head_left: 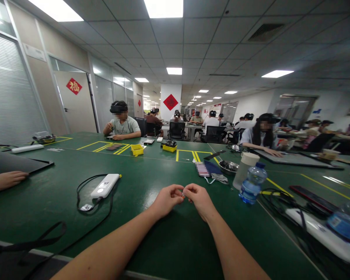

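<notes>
My left hand (168, 200) and my right hand (198, 197) meet fingertip to fingertip just above the green table (140, 229). Both are closed in a pinch around a tiny object (182, 194) with a bit of orange on it. Most of it is covered by my fingers, and it is too small to name. A white power bank (105, 186) with a black cable lies to the left of my left hand. Off to the right of my right hand stand a blue-labelled water bottle (253, 183) and a pale tumbler (245, 169).
Beyond my hands lie a grey cloth item (220, 178), a metal bowl (228, 167) and yellow trays (137, 150). A co-worker's hand (10, 182) rests at the left. Cables and another white power bank (321, 233) occupy the right side. Other people (124, 125) sit across the table.
</notes>
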### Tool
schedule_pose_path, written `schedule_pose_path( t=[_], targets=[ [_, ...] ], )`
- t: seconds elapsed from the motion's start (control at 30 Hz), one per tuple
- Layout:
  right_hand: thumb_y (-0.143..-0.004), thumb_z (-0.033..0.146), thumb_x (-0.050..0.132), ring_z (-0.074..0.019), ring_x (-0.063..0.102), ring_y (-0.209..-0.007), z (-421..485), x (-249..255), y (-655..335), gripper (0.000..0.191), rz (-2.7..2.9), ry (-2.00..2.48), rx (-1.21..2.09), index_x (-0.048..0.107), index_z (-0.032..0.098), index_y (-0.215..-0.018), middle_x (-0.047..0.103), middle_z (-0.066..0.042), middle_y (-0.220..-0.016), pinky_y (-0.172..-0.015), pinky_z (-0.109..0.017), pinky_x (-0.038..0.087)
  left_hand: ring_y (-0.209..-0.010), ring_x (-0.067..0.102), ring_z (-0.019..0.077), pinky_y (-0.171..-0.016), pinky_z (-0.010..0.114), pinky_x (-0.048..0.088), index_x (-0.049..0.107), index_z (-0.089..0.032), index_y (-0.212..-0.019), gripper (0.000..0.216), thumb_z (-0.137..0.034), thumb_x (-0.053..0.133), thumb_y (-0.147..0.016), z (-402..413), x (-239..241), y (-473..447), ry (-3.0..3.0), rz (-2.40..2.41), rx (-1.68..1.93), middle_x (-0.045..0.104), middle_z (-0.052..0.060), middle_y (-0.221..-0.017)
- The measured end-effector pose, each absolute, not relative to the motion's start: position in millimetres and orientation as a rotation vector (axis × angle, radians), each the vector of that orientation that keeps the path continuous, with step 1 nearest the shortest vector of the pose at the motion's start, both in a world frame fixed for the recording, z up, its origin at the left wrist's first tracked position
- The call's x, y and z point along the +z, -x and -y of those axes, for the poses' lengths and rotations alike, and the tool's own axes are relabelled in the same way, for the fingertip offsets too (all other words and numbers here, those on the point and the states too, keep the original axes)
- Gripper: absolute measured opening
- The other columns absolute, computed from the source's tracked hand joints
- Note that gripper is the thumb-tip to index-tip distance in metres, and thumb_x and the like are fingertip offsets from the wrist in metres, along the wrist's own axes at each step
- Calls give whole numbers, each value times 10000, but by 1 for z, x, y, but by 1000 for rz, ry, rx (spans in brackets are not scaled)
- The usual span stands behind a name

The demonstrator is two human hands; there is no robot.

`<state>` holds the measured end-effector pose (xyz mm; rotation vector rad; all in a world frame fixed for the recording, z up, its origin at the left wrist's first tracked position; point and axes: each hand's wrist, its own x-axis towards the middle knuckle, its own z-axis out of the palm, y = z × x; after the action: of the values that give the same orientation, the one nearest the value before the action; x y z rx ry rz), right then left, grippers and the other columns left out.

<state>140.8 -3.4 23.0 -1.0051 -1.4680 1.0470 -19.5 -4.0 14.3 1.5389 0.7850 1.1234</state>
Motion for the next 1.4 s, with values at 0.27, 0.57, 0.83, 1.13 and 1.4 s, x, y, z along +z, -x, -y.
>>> schedule_pose_path(
  t=[0.27, 0.57, 0.83, 1.13, 1.4],
  targets=[
    [-751, 551, 511, -82, 474, -467, 1, 25, -139, 432, 1301, 923, 1147, 598, 165, -925, 596, -34, -771, -439, -218, 335, -776, 615, 142, -728, 278, 485, 551, -148, -1052, 376, -134, 632, -685, 0, 20, 23, -1065, -683, 1259, 599, 52, -863],
    [-761, 533, 503, -79, 486, -467, 0, 23, -141, 413, 1322, 926, 1170, 601, 152, -888, 601, -39, -753, -432, -211, 342, -506, 452, 77, -484, 202, 354, 557, -158, -926, 198, -187, 514, -735, -14, 6, 31, -1206, -926, 1173, 541, -2, -703],
    [-750, 517, 520, -78, 486, -459, -1, 22, -141, 386, 1349, 919, 1201, 614, 155, -846, 603, -28, -723, -439, -217, 345, -816, 500, 215, -777, 319, 339, 556, -178, -754, 78, -253, 537, -748, -3, -4, 18, -2483, -1360, 891, 554, 66, -783],
    [-770, 508, 499, -69, 485, -452, 0, 21, -145, 379, 1365, 965, 1233, 604, 150, -842, 590, -16, -706, -436, -203, 334, -938, 498, 242, -862, 339, 317, 583, -135, -861, 217, -253, 403, -837, -63, 6, 104, -2365, -2122, 591, 568, 134, -945],
    [-784, 516, 467, -65, 484, -444, -5, 19, -147, 401, 1404, 976, 1218, 598, 143, -852, 600, -20, -708, -428, -194, 339, -921, 564, 293, -804, 367, 387, 591, -43, -934, 316, -173, 323, -830, -95, 6, 194, -2075, -2459, 416, 571, 226, -989]
  ],
)
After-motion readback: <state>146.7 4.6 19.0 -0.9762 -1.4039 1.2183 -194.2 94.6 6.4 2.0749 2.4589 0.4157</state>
